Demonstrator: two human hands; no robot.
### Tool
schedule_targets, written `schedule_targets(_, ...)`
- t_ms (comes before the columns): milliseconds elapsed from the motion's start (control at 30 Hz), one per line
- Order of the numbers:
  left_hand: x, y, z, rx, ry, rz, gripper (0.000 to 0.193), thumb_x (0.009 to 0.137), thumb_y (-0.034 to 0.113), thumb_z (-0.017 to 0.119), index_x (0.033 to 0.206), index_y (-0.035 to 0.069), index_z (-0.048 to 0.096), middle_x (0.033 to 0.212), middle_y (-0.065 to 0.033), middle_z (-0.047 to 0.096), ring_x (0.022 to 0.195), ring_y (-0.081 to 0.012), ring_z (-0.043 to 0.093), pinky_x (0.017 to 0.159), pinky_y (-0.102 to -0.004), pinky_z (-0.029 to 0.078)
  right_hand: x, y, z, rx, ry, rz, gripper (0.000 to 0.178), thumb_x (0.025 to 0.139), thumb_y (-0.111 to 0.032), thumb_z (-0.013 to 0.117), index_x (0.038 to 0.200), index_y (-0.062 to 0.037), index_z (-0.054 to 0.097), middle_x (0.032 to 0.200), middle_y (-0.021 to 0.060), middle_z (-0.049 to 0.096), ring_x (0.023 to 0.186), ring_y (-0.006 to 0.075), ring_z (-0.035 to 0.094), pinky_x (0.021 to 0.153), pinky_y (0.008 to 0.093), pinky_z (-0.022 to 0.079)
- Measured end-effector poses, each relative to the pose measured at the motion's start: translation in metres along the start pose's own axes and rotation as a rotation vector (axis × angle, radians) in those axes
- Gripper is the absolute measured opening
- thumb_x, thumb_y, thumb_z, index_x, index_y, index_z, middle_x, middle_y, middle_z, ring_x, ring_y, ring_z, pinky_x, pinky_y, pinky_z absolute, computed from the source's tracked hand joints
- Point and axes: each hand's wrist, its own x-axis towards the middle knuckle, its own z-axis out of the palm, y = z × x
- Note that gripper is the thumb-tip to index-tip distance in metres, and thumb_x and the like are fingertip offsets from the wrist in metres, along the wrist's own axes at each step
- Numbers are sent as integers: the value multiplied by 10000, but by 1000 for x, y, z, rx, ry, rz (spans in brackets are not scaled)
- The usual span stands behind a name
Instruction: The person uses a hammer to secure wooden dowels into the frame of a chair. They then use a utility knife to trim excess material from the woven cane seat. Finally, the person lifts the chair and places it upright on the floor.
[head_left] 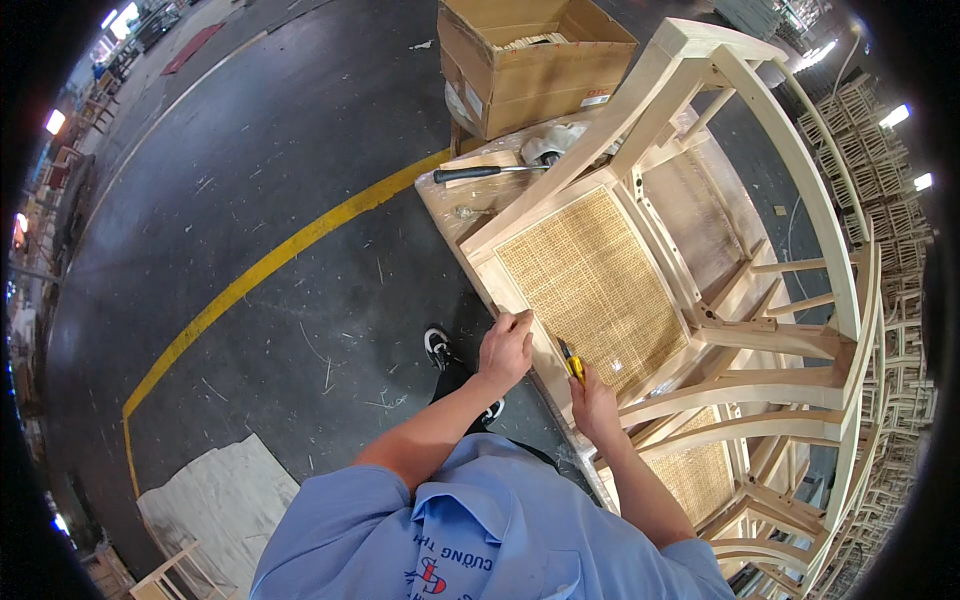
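Note:
A wooden chair frame lies with its woven cane panel (600,280) facing up in front of me. My right hand (596,408) is closed round a small yellow-handled tool with a dark narrow tip (574,364); its exact kind is hard to make out. That tip points at the frame's near rail, along the cane's edge. My left hand (506,350) rests at the rail's outer side, fingers curled and pressed together. Whatever they may pinch is hidden. Beyond the cane, a hammer with a black handle (466,174) lies on the wrapped work surface (440,205).
An open cardboard box (540,85) stands behind the work surface. More chair frames (770,430) with curved rails crowd the right, with stacked frames (885,200) farther off. A yellow line (270,262) crosses the dark floor, and a pale sheet (220,505) lies at lower left.

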Motion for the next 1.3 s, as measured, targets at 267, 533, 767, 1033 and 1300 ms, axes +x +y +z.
schedule_targets(267,-1,-15,-3,-57,101,70,220,918,97,710,1137,83,692,1023,-165,656,933,-393,695,790,-516,573,64,-19,6,-181,-39,-91,254,1067,-246,603,1132,-16,516,830,322,702,773,537,699,695,619,557)
schedule_targets(533,3,-17,-7,-166,-12,-250,308,887,115,798,1113,92,590,1075,-129,627,970,-355,677,831,-469,563,81,-19,12,-277,-125,-97,293,1066,-283,602,1144,-12,520,870,315,720,825,512,725,740,610,575)
schedule_targets(767,7,-18,-11,-185,-74,-303,312,886,136,812,1095,92,585,1058,-120,621,982,-334,668,851,-455,559,85,-13,16,-313,-121,-119,281,1069,-277,593,1157,-23,509,872,313,724,826,489,736,731,592,589)
schedule_targets(1033,14,-25,-12,-177,-134,-312,317,876,160,824,1069,87,583,1058,-124,622,978,-328,667,853,-454,559,86,-18,10,-300,-128,-112,243,1070,-233,584,1138,-19,492,857,317,714,802,527,711,714,615,569)
schedule_targets(1300,15,-24,-15,-199,-151,-311,335,865,151,841,1061,82,579,1051,-124,614,967,-316,665,853,-440,562,87,-17,6,-307,-126,-162,232,1066,-221,582,1137,-20,489,829,317,709,783,527,709,707,619,568)
